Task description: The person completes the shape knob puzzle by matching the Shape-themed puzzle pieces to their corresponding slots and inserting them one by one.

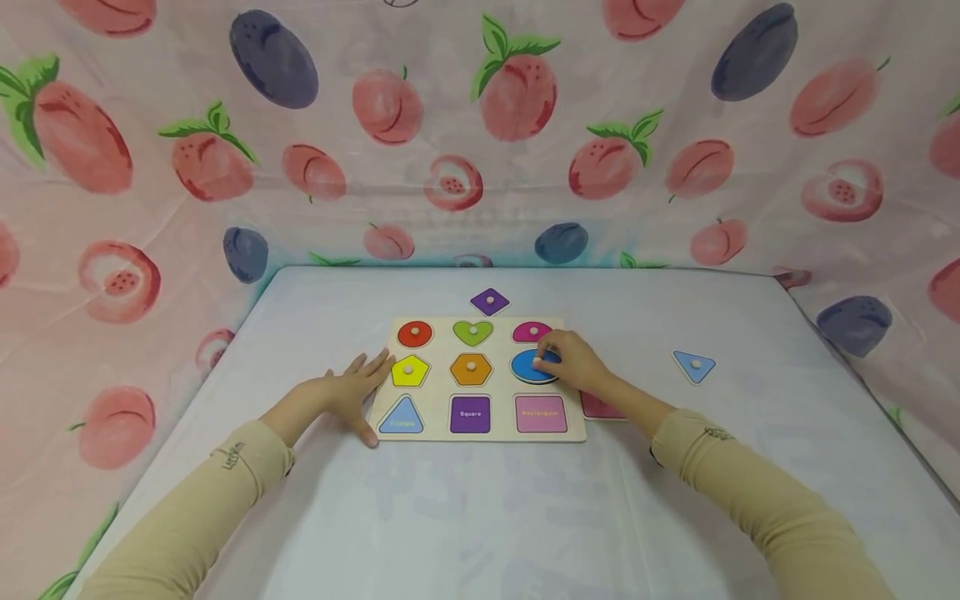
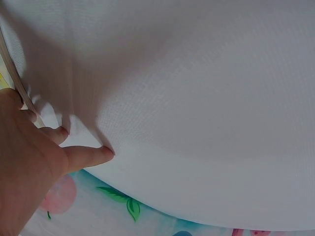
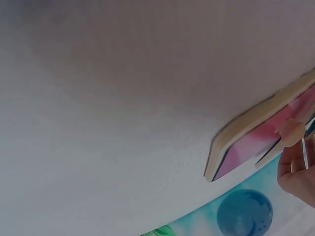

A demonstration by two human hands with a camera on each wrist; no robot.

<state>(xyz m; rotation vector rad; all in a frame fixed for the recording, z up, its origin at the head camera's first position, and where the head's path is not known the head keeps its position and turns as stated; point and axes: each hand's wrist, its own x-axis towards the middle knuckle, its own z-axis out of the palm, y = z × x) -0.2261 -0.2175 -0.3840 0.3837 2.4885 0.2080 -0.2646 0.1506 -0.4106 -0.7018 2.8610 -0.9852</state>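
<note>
"What's at the left?"
"The left hand (image 1: 348, 396), fingers spread against the edge of the board (image 1: 502, 412); 5 knobbed pieces (image 1: 480, 376) sit in slots."
"Next?"
"1 purple square (image 1: 490, 309) behind the board. Then the blue oval (image 1: 522, 367) at its slot, its knob (image 1: 537, 362) pinched by the right hand (image 1: 576, 360)."
"Beyond?"
"1 pink piece (image 1: 595, 407) beside the board, partly hidden; 1 blue triangle (image 1: 687, 364), well apart."

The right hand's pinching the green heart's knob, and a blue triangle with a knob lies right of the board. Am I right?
Wrong shape! The head view shows the right hand pinching the knob of the blue oval. The knobbed blue triangle does lie right of the board.
</note>
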